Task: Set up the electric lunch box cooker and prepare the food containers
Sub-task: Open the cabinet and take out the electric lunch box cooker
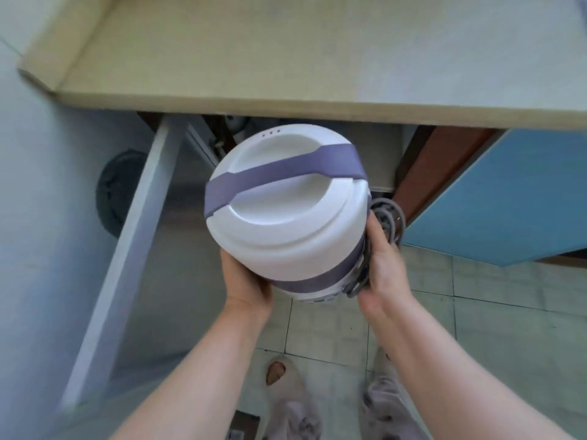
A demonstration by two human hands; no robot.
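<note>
The electric lunch box cooker (pixel 282 214) is round and white, with a purple handle band across its lid and a purple ring low on its body. I hold it in the air in front of the open cupboard, below the counter edge, lid tilted toward me. My left hand (pixel 244 281) grips its lower left side. My right hand (pixel 381 268) presses its right side and also pins the coiled grey power cord (pixel 389 220) against it. No food containers are visible.
A beige countertop (pixel 286 58) spans the top, its front edge just above the cooker. The white cupboard door (pixel 127 249) stands open at left, a blue door (pixel 508 198) at right. A dark round object (pixel 117 192) lies at the left. Tiled floor and my feet are below.
</note>
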